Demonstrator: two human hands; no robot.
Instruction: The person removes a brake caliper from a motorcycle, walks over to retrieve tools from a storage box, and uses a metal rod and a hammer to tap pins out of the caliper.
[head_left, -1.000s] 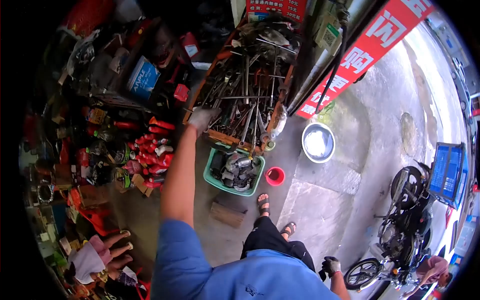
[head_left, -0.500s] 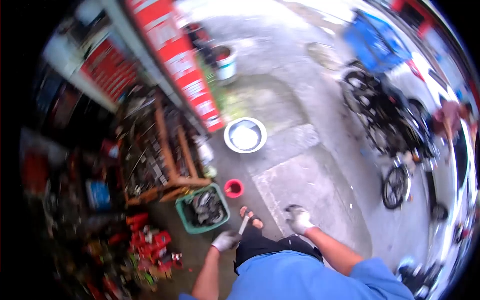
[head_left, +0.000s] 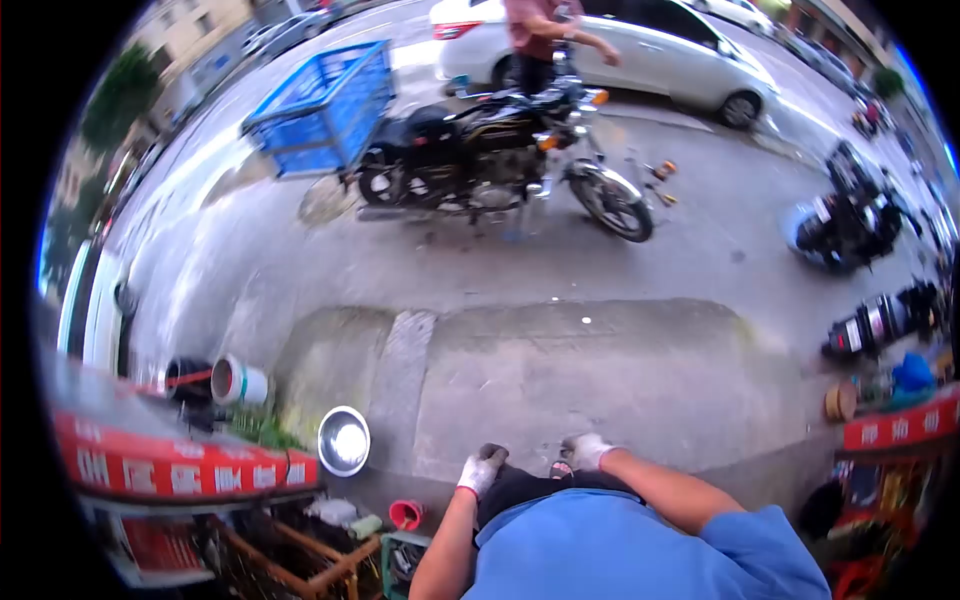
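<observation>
My left hand, in a white work glove with dark fingers, hangs by my left thigh. Its fingers are curled closed, and what they hold, if anything, is hidden. My right hand wears a similar glove and hangs in front of my right thigh. Its fingers are bent inward too, their inner side out of sight. Neither hand touches anything around it that I can make out. Nearest on the left are a shiny metal basin on the ground and a small red bucket.
A black motorcycle stands ahead, with a blue crate cart behind it. Beyond are a white car and a person in a reddish shirt. A white bucket is at left; another motorcycle is at right.
My view has swung right, from the shop's tool area to the street. The flat, pale tool in my left hand no longer shows. Both gloved hands have come closer together.
</observation>
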